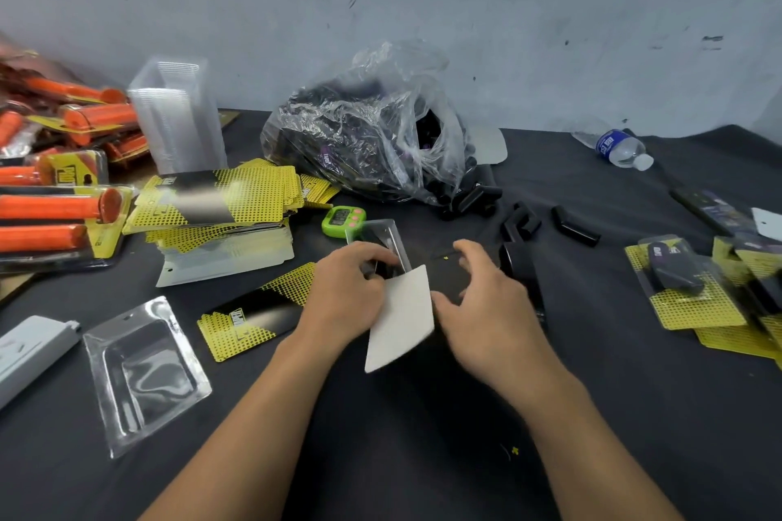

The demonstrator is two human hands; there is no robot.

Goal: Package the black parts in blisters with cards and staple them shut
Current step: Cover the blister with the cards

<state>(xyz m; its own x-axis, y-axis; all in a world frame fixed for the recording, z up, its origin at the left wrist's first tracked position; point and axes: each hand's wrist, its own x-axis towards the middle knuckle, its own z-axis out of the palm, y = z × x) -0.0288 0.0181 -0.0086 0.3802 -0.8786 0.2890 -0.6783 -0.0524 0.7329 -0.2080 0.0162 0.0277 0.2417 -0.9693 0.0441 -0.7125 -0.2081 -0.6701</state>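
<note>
1. Judged partway through: several finished packs (pixel 685 288) lying at the right of the table (pixel 423 457), black parts under clear plastic on yellow cards; staples too small to confirm
2. Step in hand: sliding a card (pixel 400 317), blank white side up, into a clear blister (pixel 383 237) near the table's middle; stapling of this one judged yet to do
3. Gripping blister and card together with the left hand (pixel 351 288), fingers curled round them
4. Hovering just beside the card's right edge with the right hand (pixel 486 300), fingers loosely curled, nothing visibly held
5. Plenty left: loose black parts (pixel 575 226) beyond the hands, more in a plastic bag (pixel 364 131), a pile of yellow cards (pixel 216 195), a stack of blisters (pixel 177 114), an empty blister (pixel 144 372) and a spare card (pixel 254 321) at the left
6. As to looks: short, dark, tube-like, matte; something dark already inside the held blister, probably a part, mostly hidden by fingers
7. No stapler clearly made out
</note>
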